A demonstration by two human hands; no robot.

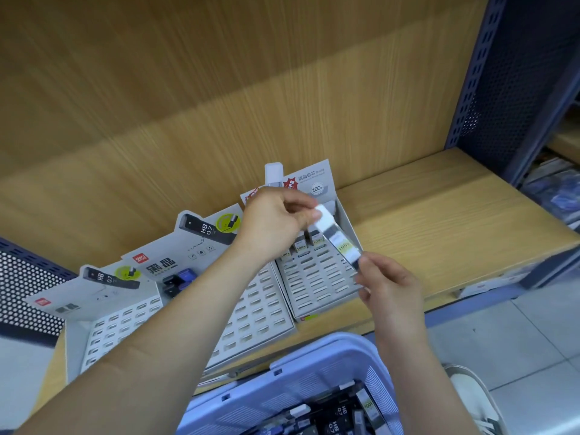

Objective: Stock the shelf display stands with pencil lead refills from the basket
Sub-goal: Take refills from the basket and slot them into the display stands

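Far lower left of the frame is the left display stand (119, 328), with a grey slotted tray and an "HB 0.7" header card. Just beside it is the middle stand (260, 309), with a few dark and blue refills (175, 281) sitting at the back of it. The left arm crosses over both from the bottom left corner.

Around the centre, the left hand (276, 227) has its fingers curled and pinches the white cap end of a refill case (337, 237). The case is tilted, cap toward the upper left and dark end toward the lower right. It hangs over the right stand (317, 281), not in any slot. That stand has a few boxed refills (301, 246) in its back rows.

The right hand (389, 284) is just right of centre and pinches the case's lower dark end with its fingertips, so the case spans between both hands.

The light blue basket (314, 350) sits at bottom centre, with loose refill packs (342, 409) inside. The wooden shelf (439, 221) runs off to the right.
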